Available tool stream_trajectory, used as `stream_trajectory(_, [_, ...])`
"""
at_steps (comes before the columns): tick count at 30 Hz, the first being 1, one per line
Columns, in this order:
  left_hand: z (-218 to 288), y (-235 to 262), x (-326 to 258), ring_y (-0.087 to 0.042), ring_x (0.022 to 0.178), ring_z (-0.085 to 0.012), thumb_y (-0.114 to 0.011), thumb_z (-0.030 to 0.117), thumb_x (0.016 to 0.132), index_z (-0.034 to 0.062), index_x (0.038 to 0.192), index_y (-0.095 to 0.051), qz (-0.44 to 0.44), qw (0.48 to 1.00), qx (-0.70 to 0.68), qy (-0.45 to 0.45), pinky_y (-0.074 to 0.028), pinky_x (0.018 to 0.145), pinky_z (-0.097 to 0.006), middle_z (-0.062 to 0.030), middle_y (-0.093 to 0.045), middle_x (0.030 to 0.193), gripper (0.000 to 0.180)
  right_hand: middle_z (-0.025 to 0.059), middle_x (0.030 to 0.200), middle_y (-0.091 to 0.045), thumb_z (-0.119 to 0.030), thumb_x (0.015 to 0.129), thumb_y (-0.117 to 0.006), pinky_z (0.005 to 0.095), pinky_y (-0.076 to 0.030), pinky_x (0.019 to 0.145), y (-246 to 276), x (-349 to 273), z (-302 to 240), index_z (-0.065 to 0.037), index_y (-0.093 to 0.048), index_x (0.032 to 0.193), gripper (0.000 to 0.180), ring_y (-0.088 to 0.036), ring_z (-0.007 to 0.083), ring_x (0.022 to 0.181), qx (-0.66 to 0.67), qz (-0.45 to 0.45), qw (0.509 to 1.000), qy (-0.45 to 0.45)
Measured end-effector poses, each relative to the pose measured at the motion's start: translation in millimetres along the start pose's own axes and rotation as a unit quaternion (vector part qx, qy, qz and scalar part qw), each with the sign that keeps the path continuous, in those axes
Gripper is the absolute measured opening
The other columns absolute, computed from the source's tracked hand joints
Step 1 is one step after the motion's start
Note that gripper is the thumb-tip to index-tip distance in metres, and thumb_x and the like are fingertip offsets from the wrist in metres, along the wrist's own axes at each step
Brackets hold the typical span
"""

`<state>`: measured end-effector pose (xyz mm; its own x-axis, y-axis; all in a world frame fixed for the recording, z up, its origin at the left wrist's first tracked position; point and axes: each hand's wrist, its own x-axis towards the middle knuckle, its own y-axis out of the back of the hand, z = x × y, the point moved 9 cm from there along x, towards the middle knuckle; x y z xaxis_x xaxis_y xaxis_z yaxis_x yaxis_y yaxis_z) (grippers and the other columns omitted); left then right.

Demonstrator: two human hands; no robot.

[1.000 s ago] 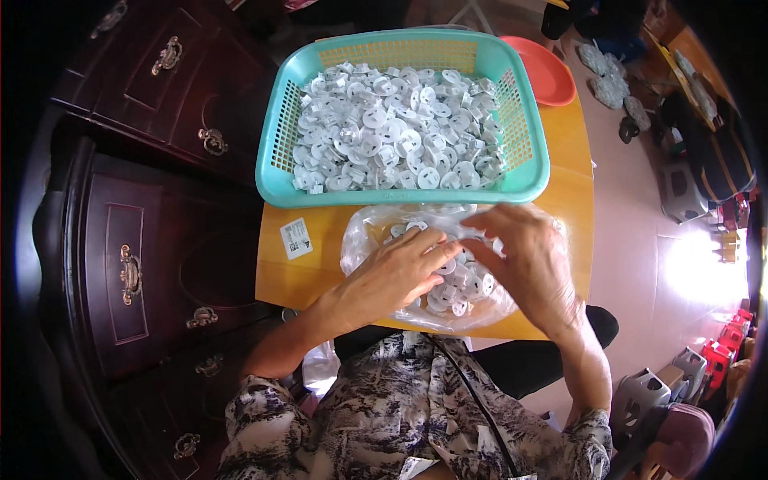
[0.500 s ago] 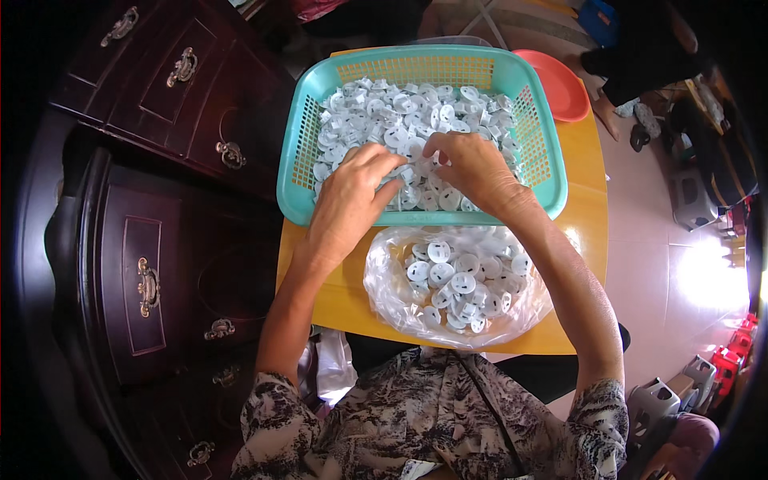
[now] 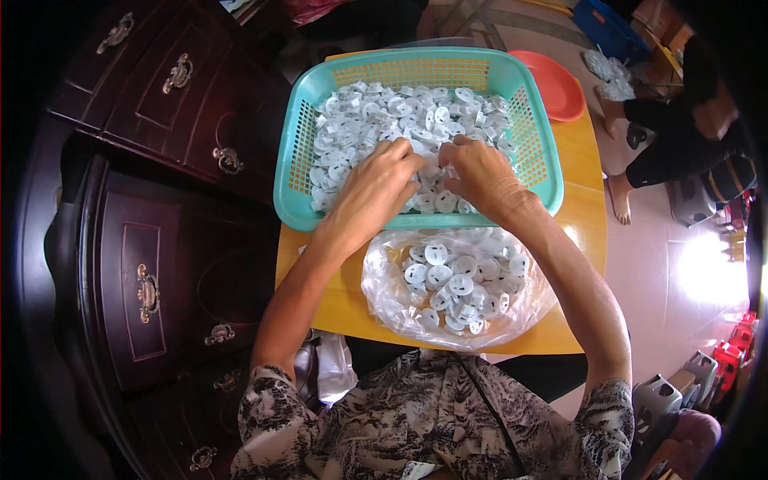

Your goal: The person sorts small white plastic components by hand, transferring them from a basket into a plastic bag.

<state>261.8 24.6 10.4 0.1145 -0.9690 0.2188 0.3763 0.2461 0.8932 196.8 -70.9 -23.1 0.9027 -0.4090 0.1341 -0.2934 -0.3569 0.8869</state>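
Note:
A teal plastic basket [image 3: 292, 172] on a small yellow table [image 3: 580, 224] holds a heap of several small white round plastic parts [image 3: 376, 116]. My left hand [image 3: 376, 188] and my right hand [image 3: 472, 172] both reach into the near side of the heap, fingers curled down among the parts and almost touching each other. What each hand grips is hidden under the fingers. In front of the basket, between my forearms, lies an open clear plastic bag [image 3: 384, 280] with several of the same white parts [image 3: 456, 284] inside.
A dark wooden cabinet with brass drawer handles [image 3: 148, 292] stands along the left. An orange plate [image 3: 556, 84] sits behind the basket at the right. Another person [image 3: 680, 136] crouches on the tiled floor at the far right. Plastic stools [image 3: 664, 396] stand at the lower right.
My hands left the clear bag and moved forward into the basket. Since half a second ago they have drawn closer together over the near part of the heap.

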Motion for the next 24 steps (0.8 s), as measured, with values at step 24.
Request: stream_trajectory(24, [4, 9, 15, -0.063, 0.096, -0.0305, -0.071, 0.002, 0.080, 0.0003, 0.099, -0.066, 0.073, 0.991, -0.108, -0.010, -0.049, 0.083, -0.038, -0.0115, -0.064, 0.101, 0.020, 0.0169, 0.092, -0.065, -0.005, 0.077, -0.069, 0.0391, -0.053, 0.077, 41, -22, 8, -0.001, -0.071, 0.095, 0.018, -0.066, 0.0311, 0.083, 0.267, 0.105, 0.957, -0.040])
